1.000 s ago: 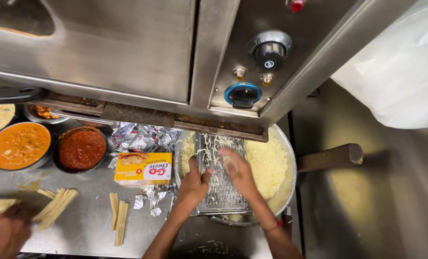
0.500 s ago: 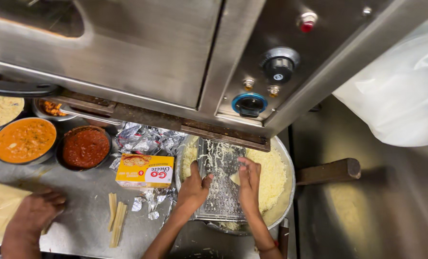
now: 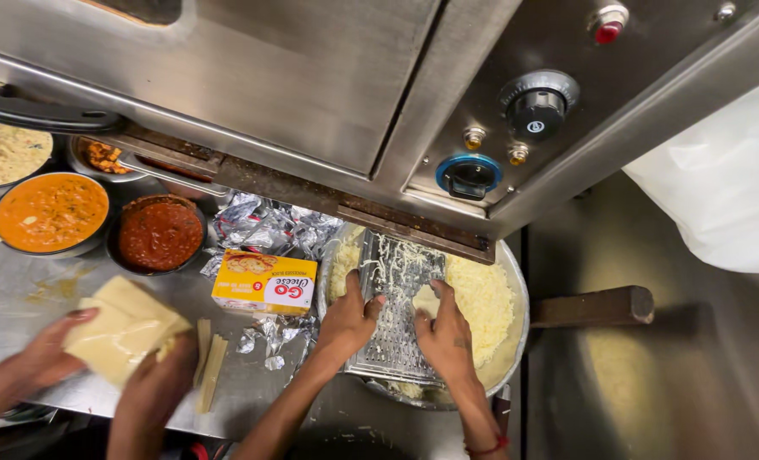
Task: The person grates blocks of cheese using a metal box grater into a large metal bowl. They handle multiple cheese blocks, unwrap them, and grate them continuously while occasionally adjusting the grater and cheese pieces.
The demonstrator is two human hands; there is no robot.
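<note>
Fingers point(image 3: 437, 300) press the cheese block point(image 3: 426, 300) against the grater point(image 3: 396, 319).

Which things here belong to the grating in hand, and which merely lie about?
In use: left hand, right hand, flat grater, cheese block, pan of grated cheese.
Lying about: yellow carton, foil wrappers, sauce bowls.

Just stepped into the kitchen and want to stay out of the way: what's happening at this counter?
Someone is grating cheese. The left hand steadies a flat metal grater laid over a wide pan heaped with shredded cheese, while the right hand presses a pale block of cheese against it. Beside the pan lie a yellow cheese box and crumpled foil wrappers. Further left, another person's hands hold a pale flat slab, near bowls of orange sauce and red sauce.
</note>
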